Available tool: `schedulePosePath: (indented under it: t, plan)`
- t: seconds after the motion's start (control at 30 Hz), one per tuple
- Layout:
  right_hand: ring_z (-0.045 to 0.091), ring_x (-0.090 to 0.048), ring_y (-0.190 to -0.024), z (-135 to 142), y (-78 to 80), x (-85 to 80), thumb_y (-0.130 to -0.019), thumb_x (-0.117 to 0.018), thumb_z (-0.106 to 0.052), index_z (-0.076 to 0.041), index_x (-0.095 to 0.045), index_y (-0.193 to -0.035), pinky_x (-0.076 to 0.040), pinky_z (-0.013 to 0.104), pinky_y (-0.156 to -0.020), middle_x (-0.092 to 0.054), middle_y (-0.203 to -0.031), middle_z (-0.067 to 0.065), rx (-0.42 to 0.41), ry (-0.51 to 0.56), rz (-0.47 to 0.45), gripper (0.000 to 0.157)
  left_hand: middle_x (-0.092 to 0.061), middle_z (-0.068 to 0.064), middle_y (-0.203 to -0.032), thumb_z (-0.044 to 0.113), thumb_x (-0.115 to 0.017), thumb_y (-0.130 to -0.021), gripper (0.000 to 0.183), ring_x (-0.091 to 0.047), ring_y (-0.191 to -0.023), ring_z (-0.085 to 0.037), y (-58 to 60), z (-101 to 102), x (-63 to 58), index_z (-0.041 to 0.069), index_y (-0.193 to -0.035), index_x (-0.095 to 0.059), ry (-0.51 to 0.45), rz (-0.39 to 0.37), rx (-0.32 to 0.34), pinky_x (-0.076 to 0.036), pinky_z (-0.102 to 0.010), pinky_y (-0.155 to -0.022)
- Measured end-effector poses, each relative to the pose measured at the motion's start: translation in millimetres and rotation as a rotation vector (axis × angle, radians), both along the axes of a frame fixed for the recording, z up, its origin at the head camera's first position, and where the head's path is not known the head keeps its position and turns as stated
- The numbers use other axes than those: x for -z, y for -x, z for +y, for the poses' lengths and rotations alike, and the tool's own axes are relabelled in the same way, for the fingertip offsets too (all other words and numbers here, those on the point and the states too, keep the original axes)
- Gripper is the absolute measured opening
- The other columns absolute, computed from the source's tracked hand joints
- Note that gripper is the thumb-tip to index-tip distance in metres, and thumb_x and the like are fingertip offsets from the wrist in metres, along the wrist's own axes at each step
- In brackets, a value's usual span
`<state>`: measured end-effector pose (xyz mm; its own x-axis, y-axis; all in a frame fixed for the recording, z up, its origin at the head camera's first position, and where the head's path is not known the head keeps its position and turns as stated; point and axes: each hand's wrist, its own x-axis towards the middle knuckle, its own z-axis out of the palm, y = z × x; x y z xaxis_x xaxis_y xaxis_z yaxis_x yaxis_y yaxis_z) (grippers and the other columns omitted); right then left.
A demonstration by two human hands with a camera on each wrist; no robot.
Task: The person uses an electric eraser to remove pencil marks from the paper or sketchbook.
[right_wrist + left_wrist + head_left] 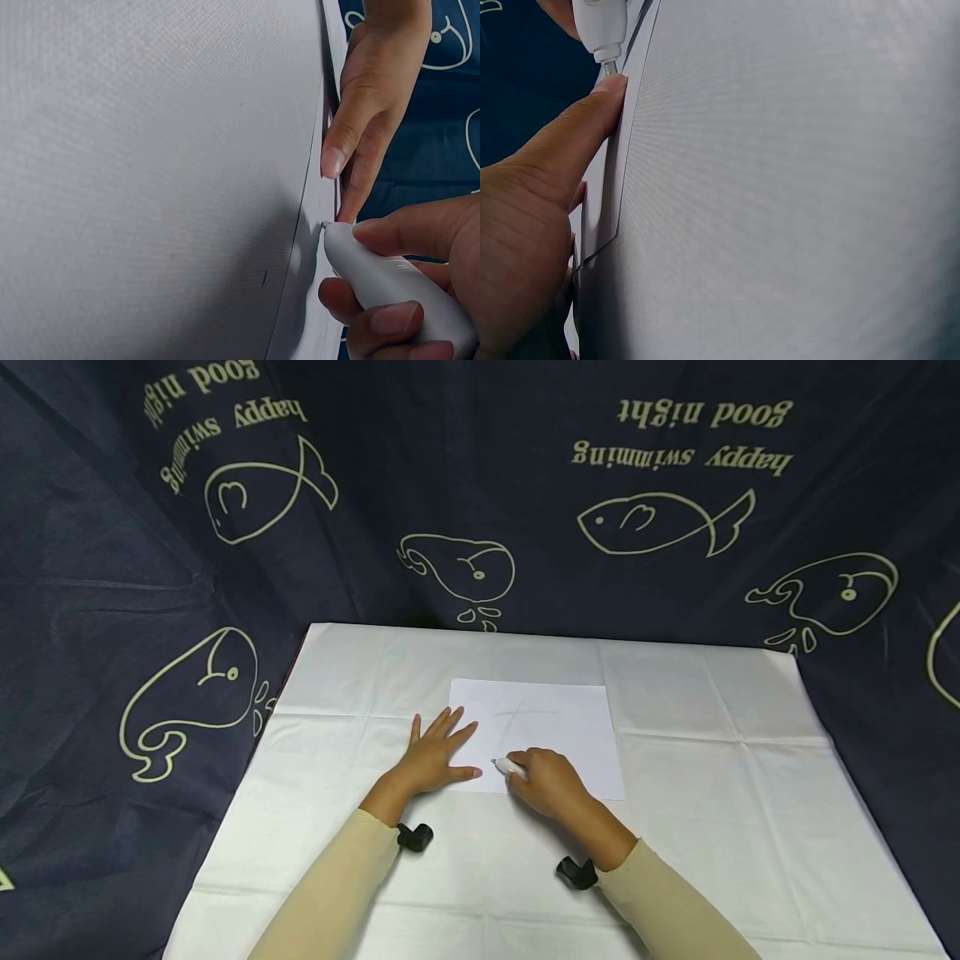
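Fingers of the right hand [551,783] are curled firmly round a thick white pen-shaped tool [394,281], gripping it low, while those of the left hand [429,764] lie spread and nearly straight over the left edge of the white paper sheet [577,727], holding nothing. The tool is over the near left part of the sheet, its narrow metal tip [494,762] just beside the left thumb; whether it presses on the paper, I cannot tell. That closeness looks like the main hazard: a slip leftward could jab the thumb. Faint grey crossing strokes [517,712] lie on the far part, and dragging the right hand over them might smudge them if the marks are loose. Only the left side is steadied, so a hard pull toward the right could swing or wrinkle the sheet. Creases in the white tablecloth [712,827], should any run beneath the paper, could make the tip skip or punch through.
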<state>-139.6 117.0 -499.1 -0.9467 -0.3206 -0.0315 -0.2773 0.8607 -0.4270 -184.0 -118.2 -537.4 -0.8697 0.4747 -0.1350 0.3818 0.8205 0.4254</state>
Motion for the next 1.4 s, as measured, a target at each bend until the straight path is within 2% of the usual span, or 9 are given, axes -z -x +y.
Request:
schedulePosePath:
  t: [0.3, 0.53, 0.8, 1.03, 1.27, 1.4]
  plan:
    - [0.034, -0.073, -0.096, 1.2, 3.0, -0.1, -0.09, -0.072, -0.021, -0.007, -0.075, -0.119, -0.058, 0.05, -0.083, -0.076, -0.105, 0.015, 0.033, -0.005, 0.028, 0.032, -0.011, -0.003, -0.172, 0.063, -0.064, -0.09, 0.087, -0.004, -0.161, -0.026, 0.2, 0.2, -1.0, 0.026, -0.16, -0.03, 0.004, -0.005, 0.0, 0.008, -0.067, -0.123]
    - [0.034, -0.073, -0.101, 0.2, 3.0, 0.9, -0.091, -0.071, -0.022, -0.007, -0.075, -0.12, -0.057, 0.05, -0.087, -0.076, -0.109, 0.015, 0.014, 0.003, 0.009, 0.033, -0.011, -0.004, -0.172, 0.062, -0.065, -0.09, 0.087, -0.004, -0.161, -0.027, -0.4, 0.3, -2.5, 0.025, -0.16, -0.031, -0.002, -0.006, -0.001, 0.008, -0.068, -0.122]
    - [0.033, -0.073, -0.089, 0.7, 4.2, 1.8, -0.089, -0.071, -0.017, -0.006, -0.076, -0.117, -0.058, 0.048, -0.077, -0.076, -0.098, 0.015, 0.028, -0.007, 0.068, 0.03, -0.013, -0.005, -0.172, 0.062, -0.066, -0.089, 0.086, -0.005, -0.16, -0.027, -1.5, 0.5, -2.1, 0.025, -0.16, -0.032, -0.012, 0.004, -0.001, 0.007, -0.068, -0.122]
    - [0.033, -0.073, -0.095, 0.1, 2.8, 0.6, -0.091, -0.071, -0.022, -0.008, -0.075, -0.12, -0.058, 0.049, -0.082, -0.076, -0.104, 0.015, 0.026, -0.005, 0.008, 0.032, -0.012, -0.004, -0.172, 0.062, -0.065, -0.09, 0.087, -0.004, -0.161, -0.027, -1.9, 0.8, -3.2, 0.025, -0.16, -0.031, 0.001, 0.002, 0.002, 0.007, -0.068, -0.122]
    - [0.033, -0.073, -0.09, 2.0, 3.2, 0.9, -0.09, -0.071, -0.02, -0.007, -0.075, -0.119, -0.058, 0.048, -0.079, -0.076, -0.1, 0.015, 0.029, -0.009, 0.051, 0.031, -0.016, -0.007, -0.171, 0.06, -0.067, -0.089, 0.085, -0.007, -0.16, -0.029, -2.2, 1.0, -4.5, 0.024, -0.159, -0.035, -0.02, 0.015, -0.003, 0.004, -0.07, -0.122]
    - [0.032, -0.073, -0.091, 1.3, 2.7, 1.6, -0.09, -0.071, -0.02, -0.007, -0.075, -0.118, -0.058, 0.048, -0.079, -0.076, -0.101, 0.015, 0.023, 0.007, 0.031, 0.032, -0.013, -0.005, -0.172, 0.062, -0.066, -0.09, 0.086, -0.005, -0.16, -0.027, -1.9, 0.7, -3.6, 0.025, -0.16, -0.032, -0.004, 0.006, -0.001, 0.006, -0.069, -0.122]
